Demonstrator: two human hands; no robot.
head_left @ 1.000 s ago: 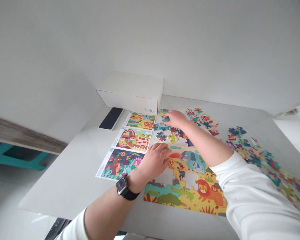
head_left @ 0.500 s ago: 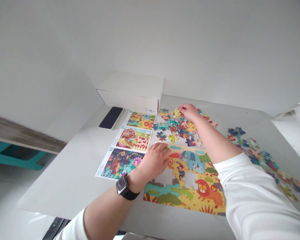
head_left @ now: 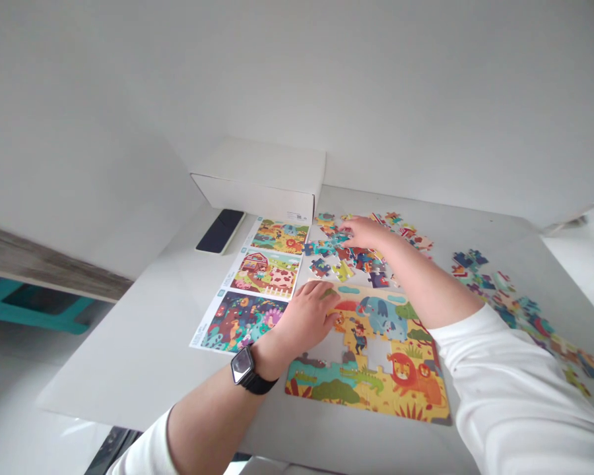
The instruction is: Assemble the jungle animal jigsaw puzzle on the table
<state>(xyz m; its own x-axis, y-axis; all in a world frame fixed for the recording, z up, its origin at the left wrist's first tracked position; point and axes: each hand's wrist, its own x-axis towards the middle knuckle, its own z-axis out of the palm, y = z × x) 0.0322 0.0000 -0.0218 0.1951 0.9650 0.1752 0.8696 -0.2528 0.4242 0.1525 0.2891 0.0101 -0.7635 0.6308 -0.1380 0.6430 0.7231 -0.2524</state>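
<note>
A partly assembled animal jigsaw [head_left: 376, 369] with an elephant and lions lies on the white table [head_left: 143, 356]. My left hand [head_left: 304, 320], a black watch on its wrist, rests with curled fingers on the jigsaw's upper left edge. My right hand [head_left: 363, 231] reaches over a heap of loose colourful pieces [head_left: 346, 254] behind the jigsaw, fingers stretched down onto them. I cannot make out whether a piece is pinched.
A reference sheet [head_left: 257, 284] with three pictures lies left of the jigsaw. Behind it stand a white box [head_left: 262, 175] and a dark phone [head_left: 221, 231]. Several more loose pieces [head_left: 515, 310] are scattered at the right. A teal stool [head_left: 34, 310] stands beyond the table's left edge.
My right hand swept from the left of the heap to its far right, then came back left to its middle. The left hand has stayed on the jigsaw's edge.
</note>
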